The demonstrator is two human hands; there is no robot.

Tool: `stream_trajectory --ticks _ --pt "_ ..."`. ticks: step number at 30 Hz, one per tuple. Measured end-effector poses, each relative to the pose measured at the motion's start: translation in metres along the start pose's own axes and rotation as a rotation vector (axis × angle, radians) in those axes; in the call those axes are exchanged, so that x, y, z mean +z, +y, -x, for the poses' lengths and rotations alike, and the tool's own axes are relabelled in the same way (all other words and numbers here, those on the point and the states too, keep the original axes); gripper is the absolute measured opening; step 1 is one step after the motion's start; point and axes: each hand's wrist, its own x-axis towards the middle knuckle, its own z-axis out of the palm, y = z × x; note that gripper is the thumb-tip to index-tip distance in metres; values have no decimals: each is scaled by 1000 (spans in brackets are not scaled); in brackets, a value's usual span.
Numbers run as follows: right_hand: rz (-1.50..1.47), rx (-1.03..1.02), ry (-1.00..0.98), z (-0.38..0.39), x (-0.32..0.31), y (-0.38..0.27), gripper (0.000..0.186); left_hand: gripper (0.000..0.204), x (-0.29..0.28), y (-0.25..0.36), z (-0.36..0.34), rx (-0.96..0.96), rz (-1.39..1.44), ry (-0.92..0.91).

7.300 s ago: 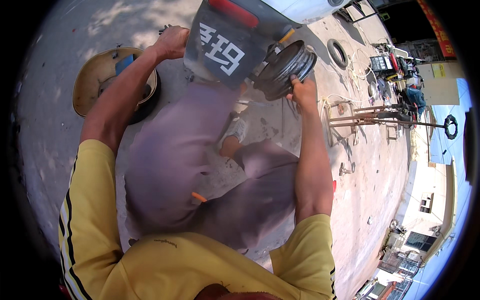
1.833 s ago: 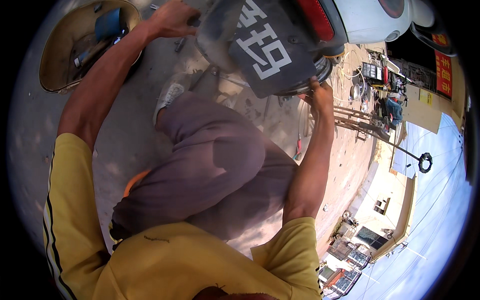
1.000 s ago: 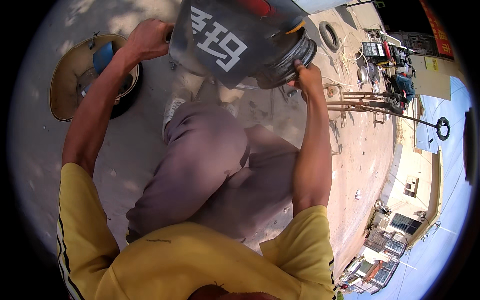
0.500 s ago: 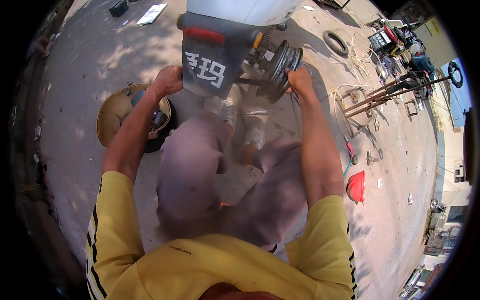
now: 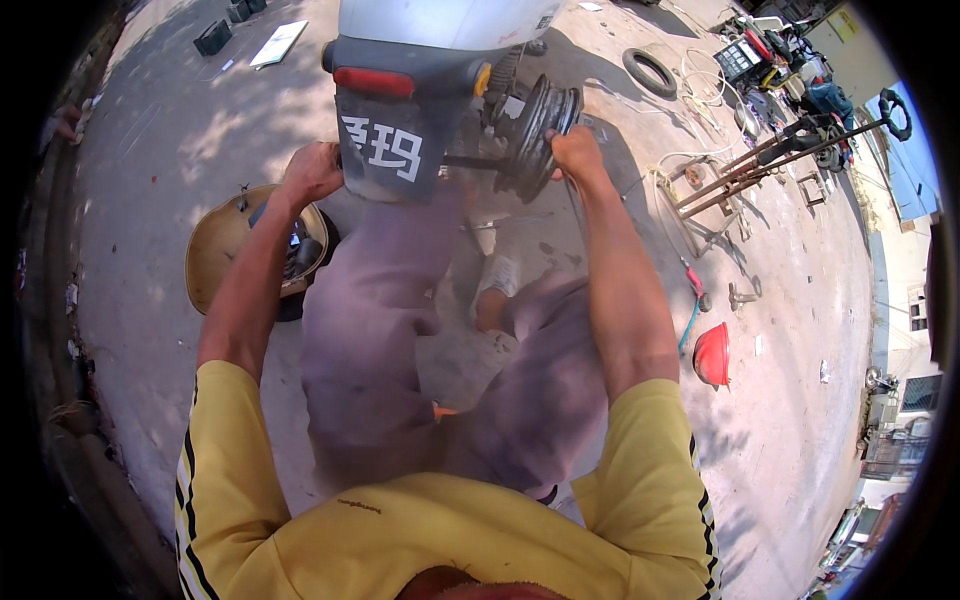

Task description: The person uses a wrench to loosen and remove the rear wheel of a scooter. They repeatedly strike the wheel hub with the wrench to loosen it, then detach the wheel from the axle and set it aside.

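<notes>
The tail of a scooter (image 5: pixel 400 85) with a grey-white body and red rear light stands in front of me. Its dark mudguard (image 5: pixel 375 180) hangs between my hands. My right hand (image 5: pixel 577 153) grips the outer edge of a bare wheel rim (image 5: pixel 538 135), which carries no tyre. A dark bar (image 5: pixel 475 162) shows between mudguard and rim. At the mudguard's left edge my left hand (image 5: pixel 315 172) is closed; what it holds is hidden. Below that forearm lies an upturned tan scooter seat (image 5: pixel 215 255) with dark items inside it.
A loose tyre (image 5: pixel 650 73) and pale hose (image 5: pixel 690 150) lie to the far right, near a metal stand with long bars (image 5: pixel 760 170). A red helmet-like bowl (image 5: pixel 712 355) sits at right. Piled parts (image 5: pixel 790 80) fill the far right; a white panel (image 5: pixel 280 45) lies far left.
My left knee has swung forward and now covers the left shoe. The scooter and both hands appear slightly further left in view; my right hand stays on the rim.
</notes>
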Motion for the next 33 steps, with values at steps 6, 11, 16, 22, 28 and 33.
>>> stream_trajectory --ticks 6,11,16,22,28,33 --pt "-2 37 25 4 2 -4 43 37 -4 8 1 4 29 17" --pt "1 18 -4 4 -1 -3 41 34 -16 21 2 -36 87 10" --pt "-52 -35 -40 6 -1 -2 41 40 -4 11 3 -20 138 24" --pt "14 -80 91 -16 9 22 43 45 5 3 -12 1 156 38" --pt "-34 4 -9 13 -2 -8 42 42 -2 -6 -17 97 215 52" --pt "-50 -45 34 7 3 3 38 38 2 0 -6 41 160 35"
